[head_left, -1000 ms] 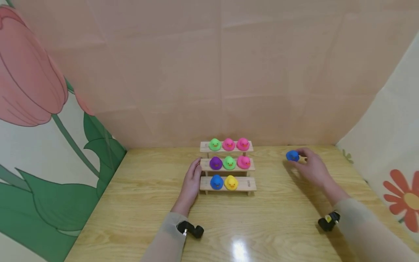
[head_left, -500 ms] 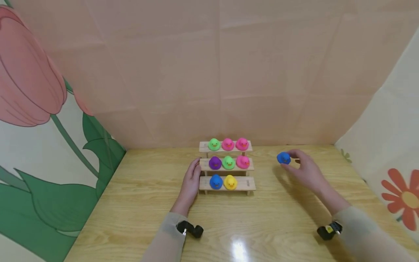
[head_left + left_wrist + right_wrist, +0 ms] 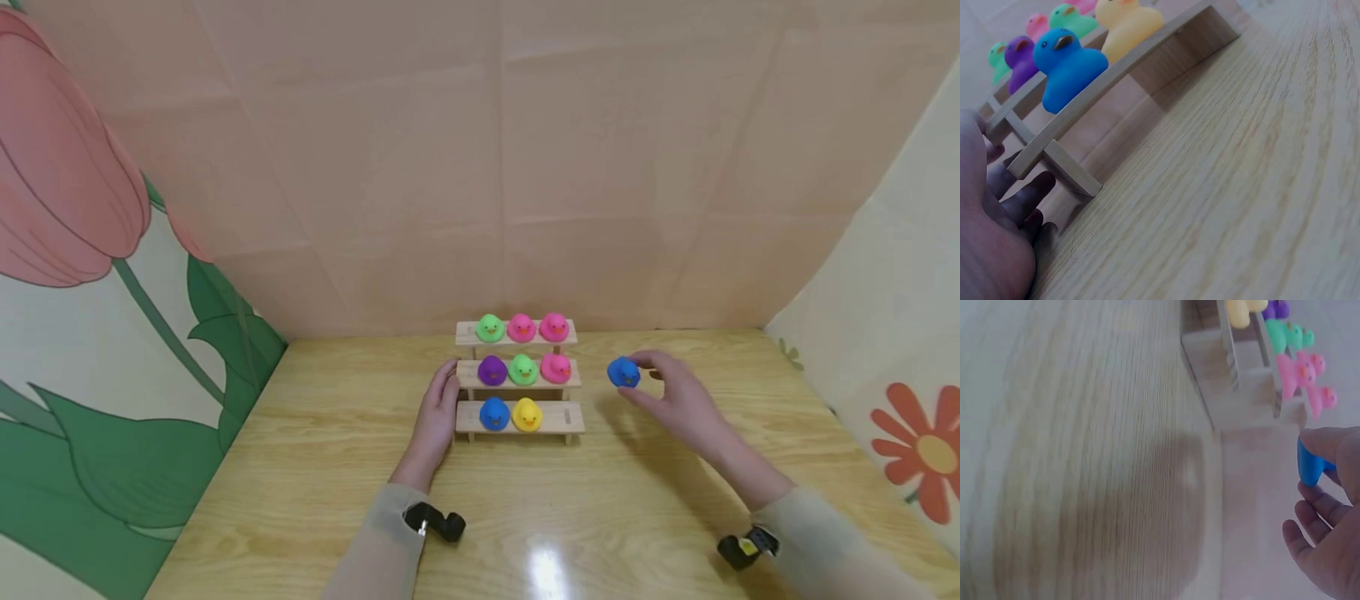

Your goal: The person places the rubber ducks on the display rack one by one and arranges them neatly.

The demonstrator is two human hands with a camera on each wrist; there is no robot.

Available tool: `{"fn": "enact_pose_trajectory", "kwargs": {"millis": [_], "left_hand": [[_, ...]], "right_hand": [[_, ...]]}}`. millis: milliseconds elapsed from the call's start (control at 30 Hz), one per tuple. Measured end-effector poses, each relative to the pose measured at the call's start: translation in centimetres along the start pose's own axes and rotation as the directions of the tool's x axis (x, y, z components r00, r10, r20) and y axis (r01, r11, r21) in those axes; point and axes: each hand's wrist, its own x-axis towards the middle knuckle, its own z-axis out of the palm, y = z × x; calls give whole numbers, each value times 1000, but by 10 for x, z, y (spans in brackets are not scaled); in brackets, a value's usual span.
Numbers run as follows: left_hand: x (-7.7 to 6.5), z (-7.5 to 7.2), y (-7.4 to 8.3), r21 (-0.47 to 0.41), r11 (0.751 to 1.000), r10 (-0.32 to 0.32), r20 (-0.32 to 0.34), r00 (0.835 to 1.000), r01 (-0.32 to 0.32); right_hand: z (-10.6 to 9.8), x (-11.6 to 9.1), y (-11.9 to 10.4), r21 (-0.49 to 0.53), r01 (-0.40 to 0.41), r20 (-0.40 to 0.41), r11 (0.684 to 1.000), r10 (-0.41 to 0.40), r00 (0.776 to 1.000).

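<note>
A blue rubber duck is pinched between the thumb and fingers of my right hand, held above the table just right of the rack. My left hand rests along the left end of the three-step wooden rack; in the left wrist view its fingers reach past the lowest board's end. On the bottom step sit another blue duck and a yellow duck, with bare board to their right. The middle step carries a purple duck, a green duck and a pink duck.
A green duck and two pink ducks, one at the right end, fill the top step. The wood-grain table meets a pinkish-brown backdrop behind the rack. Flower-patterned panels stand at both sides.
My right hand has carried the blue duck leftward and slightly nearer me, closer to the rack. The left hand stays at the rack's left end, and the ducks on the steps have not moved.
</note>
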Motion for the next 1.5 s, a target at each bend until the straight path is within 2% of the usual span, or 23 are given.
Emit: {"fn": "enact_pose_trajectory", "kwargs": {"millis": [200,533,800,1200,1500], "left_hand": [[2,-1,-1,-2,1000,3,1,1000,-3],[2,-1,0,-16,1000,-2,-3,1000,2],[3,0,-1,-25,1000,-12,-2,1000,12],[-1,1,-1,-8,1000,-11,-7,1000,11],[0,0,-1,-6,1000,-8,-8,1000,8]], "right_hand": [[9,-4,-15,8,18,39,1000,-18,999],[34,-11,-34,-14,103,58,995,-102,993],[52,-13,-45,-7,78,124,997,-76,989],[71,-14,-49,-88,47,119,995,-37,992],[77,-14,-51,-141,70,104,988,-55,993]]}}
